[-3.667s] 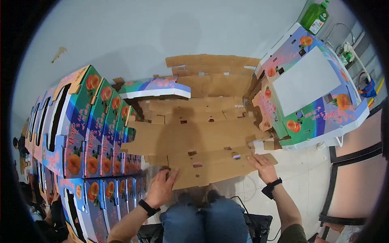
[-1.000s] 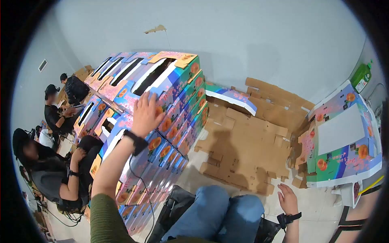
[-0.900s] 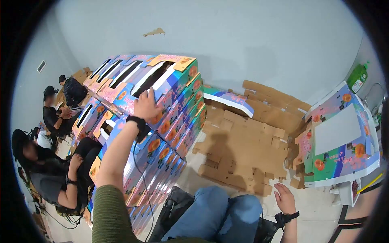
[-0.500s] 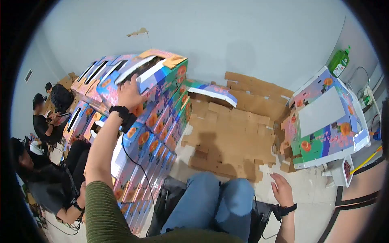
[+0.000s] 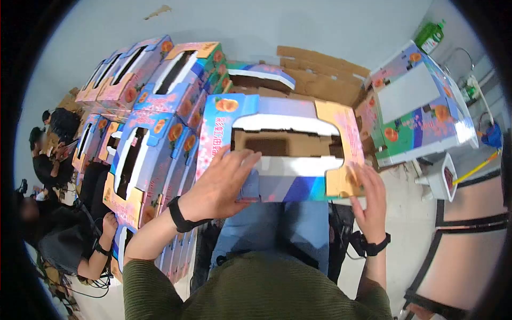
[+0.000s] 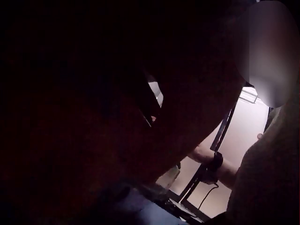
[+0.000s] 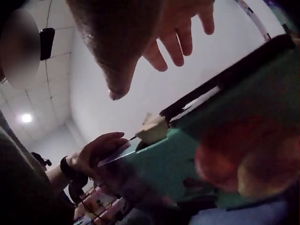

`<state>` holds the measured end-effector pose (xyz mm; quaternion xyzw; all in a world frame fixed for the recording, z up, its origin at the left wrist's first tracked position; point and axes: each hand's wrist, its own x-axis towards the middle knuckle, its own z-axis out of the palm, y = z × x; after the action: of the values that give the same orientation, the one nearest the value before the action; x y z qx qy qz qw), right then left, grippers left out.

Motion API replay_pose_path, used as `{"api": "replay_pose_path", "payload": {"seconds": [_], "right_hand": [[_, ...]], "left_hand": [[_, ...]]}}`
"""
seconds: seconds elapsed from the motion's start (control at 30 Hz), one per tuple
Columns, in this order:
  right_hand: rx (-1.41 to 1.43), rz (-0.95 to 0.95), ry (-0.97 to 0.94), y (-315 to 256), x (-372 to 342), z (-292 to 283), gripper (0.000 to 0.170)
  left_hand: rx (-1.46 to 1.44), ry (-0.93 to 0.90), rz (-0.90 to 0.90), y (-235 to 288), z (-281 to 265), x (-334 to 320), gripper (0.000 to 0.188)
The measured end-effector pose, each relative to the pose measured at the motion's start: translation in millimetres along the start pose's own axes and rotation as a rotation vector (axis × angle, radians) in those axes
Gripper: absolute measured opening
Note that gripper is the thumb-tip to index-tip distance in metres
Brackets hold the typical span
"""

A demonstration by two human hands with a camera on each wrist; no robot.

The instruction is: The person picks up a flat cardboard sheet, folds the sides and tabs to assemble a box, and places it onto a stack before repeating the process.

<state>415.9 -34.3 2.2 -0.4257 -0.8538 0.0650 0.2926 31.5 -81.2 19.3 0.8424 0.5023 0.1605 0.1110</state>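
Note:
A printed cardboard fruit box [image 5: 290, 186] with peach pictures is held above the person's lap in the head view. Brown inner board shows through the wide opening in its top. The left hand [image 5: 218, 184] grips the box's near left edge, fingers over the top and thumb lower down. At the other end, the right hand [image 5: 373, 202] is close by the tan end flap [image 5: 338, 184]. Its fingers are straight and spread above the green box side [image 7: 183, 159] in the right wrist view. Most of the left wrist view is dark.
Stacked fruit boxes [image 5: 144, 160] stand at the left, beside a seated person [image 5: 69, 229]. Behind the held box lies brown cardboard [image 5: 320, 69]. At the right are a cardboard-covered stand [image 5: 410, 133], a white bin [image 5: 440, 178] and a green bottle [image 5: 429, 37].
Both hands were on flat cardboard at first. The left hand then reached to the stack's top box and brought a box over the lap. The right hand came up beside it.

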Motion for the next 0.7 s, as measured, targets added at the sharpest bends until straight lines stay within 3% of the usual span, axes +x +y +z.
{"api": "replay_pose_path", "payload": {"seconds": [0.13, 0.23, 0.5, 0.7], "right_hand": [[-0.083, -0.001, -0.304, -13, -24, 4, 0.083], [-0.071, -0.003, -0.412, -23, -36, 16, 0.087], [0.020, -0.090, -0.357, -15, -39, 29, 0.072], [0.053, -0.117, -0.307, -11, -43, 37, 0.068]], "left_hand": [[-0.027, -0.121, 0.074, 7, 42, -19, 0.099], [-0.055, -0.144, 0.072, 3, 59, -35, 0.096], [-0.130, -0.021, 0.069, 3, 64, -52, 0.074], [-0.150, 0.042, 0.105, -2, 77, -56, 0.069]]}}
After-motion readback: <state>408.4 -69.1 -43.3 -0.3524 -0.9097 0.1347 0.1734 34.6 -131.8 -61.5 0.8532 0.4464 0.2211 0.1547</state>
